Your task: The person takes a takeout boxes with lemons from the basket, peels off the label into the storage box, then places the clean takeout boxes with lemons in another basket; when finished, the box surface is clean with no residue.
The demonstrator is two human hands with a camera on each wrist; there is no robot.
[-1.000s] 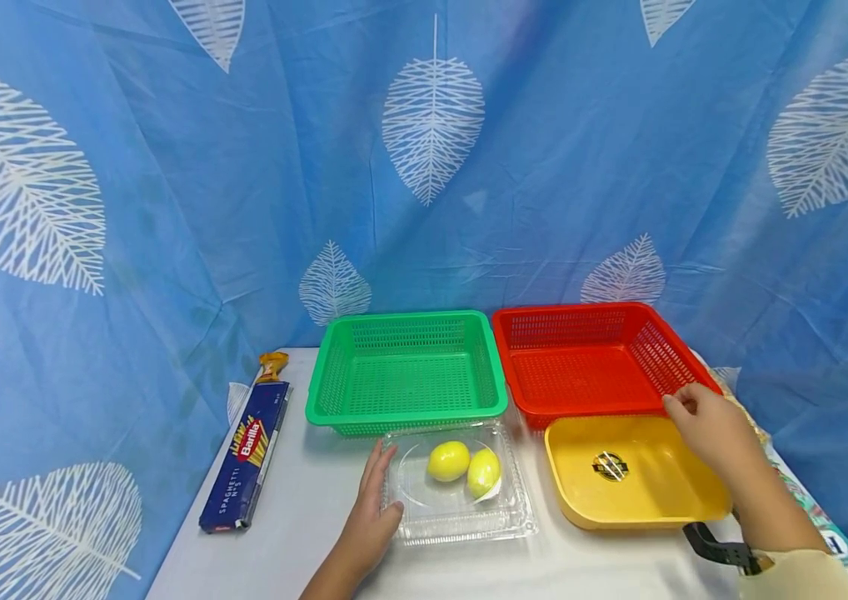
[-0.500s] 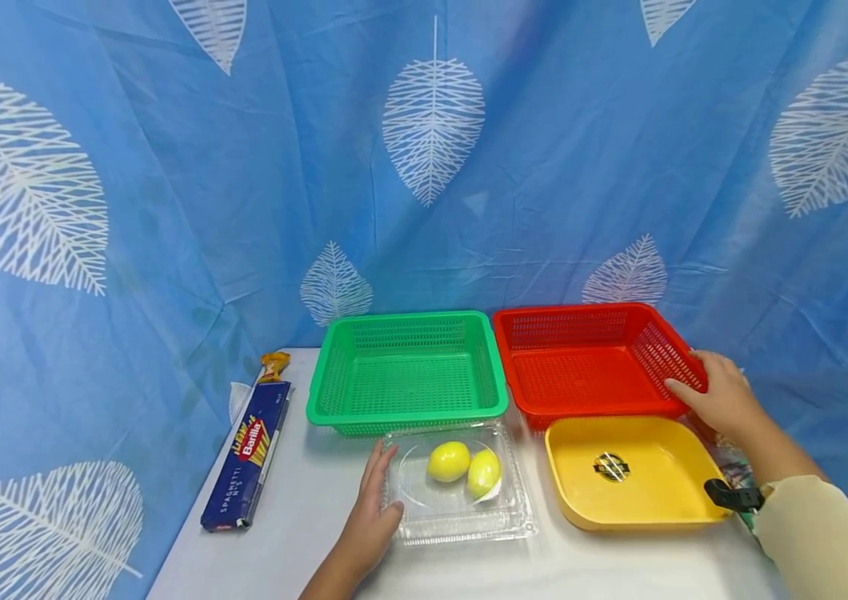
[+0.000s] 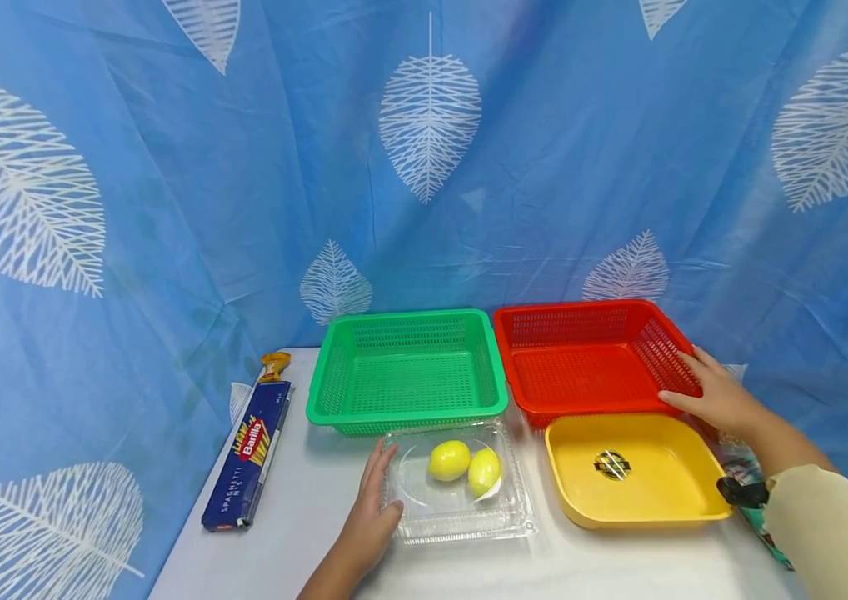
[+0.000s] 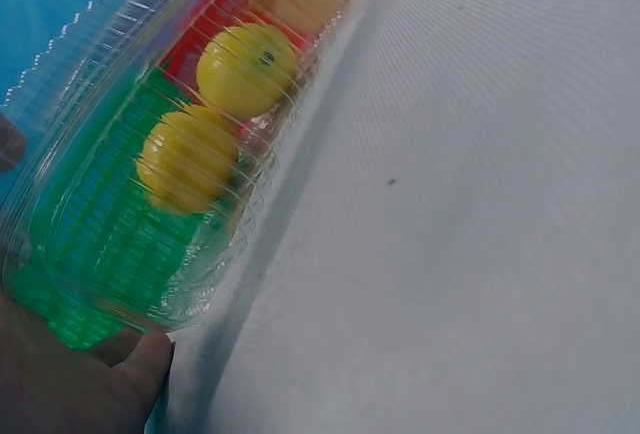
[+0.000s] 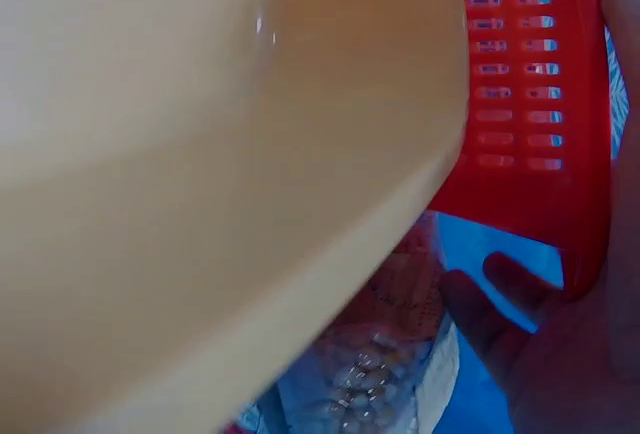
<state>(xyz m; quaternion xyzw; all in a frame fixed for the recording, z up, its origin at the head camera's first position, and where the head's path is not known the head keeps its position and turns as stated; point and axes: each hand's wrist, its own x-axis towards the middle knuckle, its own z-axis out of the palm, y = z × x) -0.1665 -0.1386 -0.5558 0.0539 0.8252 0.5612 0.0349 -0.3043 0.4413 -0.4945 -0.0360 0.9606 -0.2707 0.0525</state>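
In the head view my left hand [image 3: 367,517] rests along the left side of a clear plastic clamshell box [image 3: 424,529], its thumb near the front corner. Two lemons [image 4: 187,159] show through the transparent wall in the left wrist view. My right hand [image 3: 720,400] lies at the front right corner of a red perforated basket [image 3: 581,375], thumb and fingers spread across the rim. In the right wrist view, two of its fingertips [image 5: 465,299] show below the basket's wall. A yellow basin [image 3: 641,492] with a round black label stands just in front of the red basket.
A green basket [image 3: 409,383] stands left of the red one, behind the box. At the table's left edge lie a blue spaghetti box [image 3: 247,454] and a small orange packet [image 3: 274,365]. A clear-windowed bag [image 5: 365,374] lies beside the yellow basin, and a blue curtain hangs behind.
My right hand has left the yellow basin's back right edge and moved to the red basket's right corner, its fingers now spread over the rim. The left hand and the box look unmoved.
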